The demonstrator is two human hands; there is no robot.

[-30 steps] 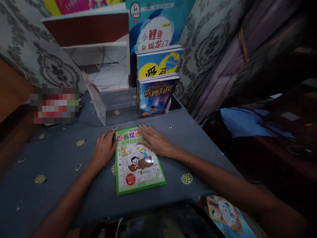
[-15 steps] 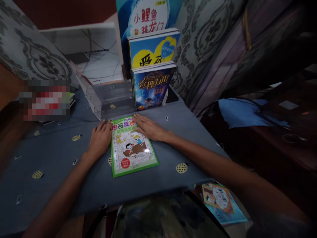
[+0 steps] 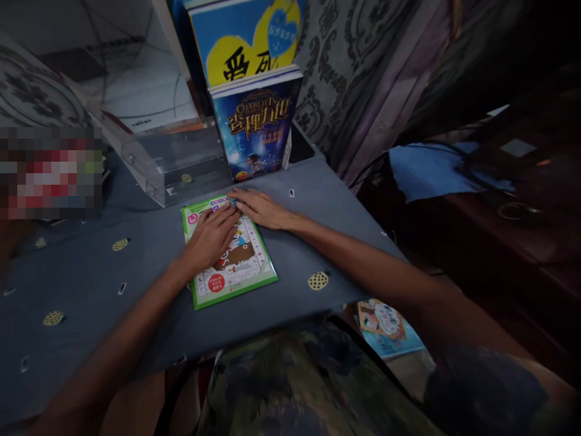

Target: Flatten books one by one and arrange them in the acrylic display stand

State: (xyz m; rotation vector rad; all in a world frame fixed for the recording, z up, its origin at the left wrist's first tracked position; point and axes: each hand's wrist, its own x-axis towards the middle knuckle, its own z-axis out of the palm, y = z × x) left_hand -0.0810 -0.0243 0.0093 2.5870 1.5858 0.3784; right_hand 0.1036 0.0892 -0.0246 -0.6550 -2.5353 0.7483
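A green-bordered children's picture book (image 3: pixel 240 272) lies flat and closed on the grey-blue tablecloth (image 3: pixel 149 327). My left hand (image 3: pixel 211 239) rests palm down across its cover, fingers stretched toward the upper right. Over the book's upper right corner lies my right hand (image 3: pixel 263 209), also palm down with its fingers extended. The fingertips of both hands meet or nearly meet near the top edge, and they hide much of the title and part of the drawing. Neither hand is wrapped round anything.
Behind the book is a clear acrylic book stand (image 3: pixel 154 181). A dark blue book (image 3: pixel 258 133) stands in it before a yellow-and-blue book (image 3: pixel 247 45). A dark flat device (image 3: pixel 302 145) lies to its right. Below the table's right edge is another picture book (image 3: pixel 388 327).
My left hand has moved from the book's left edge onto its cover, toward my right hand. The right hand stays at the upper right corner. The view has tilted down.
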